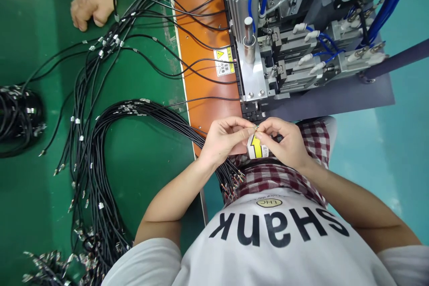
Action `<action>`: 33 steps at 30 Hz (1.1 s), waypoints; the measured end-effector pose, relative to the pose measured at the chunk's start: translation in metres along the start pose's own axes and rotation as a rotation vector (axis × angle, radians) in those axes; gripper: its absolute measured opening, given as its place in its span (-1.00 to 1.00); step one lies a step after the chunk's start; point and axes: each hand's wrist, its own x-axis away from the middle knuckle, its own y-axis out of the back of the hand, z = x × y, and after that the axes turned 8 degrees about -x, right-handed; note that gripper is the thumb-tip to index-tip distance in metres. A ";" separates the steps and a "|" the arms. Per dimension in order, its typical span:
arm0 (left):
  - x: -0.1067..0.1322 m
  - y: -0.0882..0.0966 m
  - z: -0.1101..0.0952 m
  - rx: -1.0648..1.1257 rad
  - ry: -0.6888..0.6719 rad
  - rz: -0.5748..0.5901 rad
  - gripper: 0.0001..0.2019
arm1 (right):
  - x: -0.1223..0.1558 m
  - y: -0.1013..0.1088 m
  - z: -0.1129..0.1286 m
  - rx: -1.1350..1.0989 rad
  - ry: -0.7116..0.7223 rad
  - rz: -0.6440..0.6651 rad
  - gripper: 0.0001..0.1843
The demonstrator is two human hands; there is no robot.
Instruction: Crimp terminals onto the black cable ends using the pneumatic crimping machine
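Green bench matting (147, 152) fills the left, strewn with loose black cables (100, 143) and a coil (16, 116); a co-worker's fist (92, 2) rests at the far edge. Nearer, the left hand (223, 138) and right hand (284, 140) meet just before the orange plate (201, 80), both pinching a small metal terminal (256, 128) on a thin cable end. It looks light, limp and easily bent, best held close behind the tip. More stripped cable ends (233, 178) lie over the lap. Right of the plate stands the crimping machine (268, 53), its jaw block close ahead of the fingers.
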 end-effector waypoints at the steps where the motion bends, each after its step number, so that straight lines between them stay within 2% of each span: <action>1: 0.001 -0.001 0.000 -0.014 0.008 -0.014 -0.82 | 0.000 -0.001 0.000 0.010 0.005 -0.006 -0.94; 6: 0.002 -0.005 0.000 -0.072 0.036 -0.058 -0.77 | 0.000 -0.003 -0.002 0.078 0.026 -0.032 -0.93; 9: 0.003 -0.006 0.000 -0.090 0.021 -0.059 -0.77 | 0.000 0.002 0.000 0.083 -0.034 -0.013 -0.98; 13: 0.002 -0.008 0.001 -0.116 -0.002 -0.052 -0.77 | -0.002 0.014 0.008 0.061 -0.128 0.002 -0.86; 21: 0.002 -0.009 0.003 -0.155 -0.024 -0.053 -0.78 | -0.006 0.015 0.013 0.095 -0.094 -0.069 -0.90; 29: 0.001 -0.009 0.003 -0.175 -0.032 -0.026 -0.77 | -0.011 0.016 0.009 0.019 -0.153 0.011 -0.88; 31: 0.002 -0.009 0.004 -0.210 -0.074 -0.041 -0.77 | -0.011 0.016 0.005 -0.030 -0.169 0.018 -0.87; 33: 0.003 -0.010 0.007 -0.269 -0.183 -0.074 -0.82 | -0.008 0.015 0.002 -0.116 -0.198 0.024 -0.85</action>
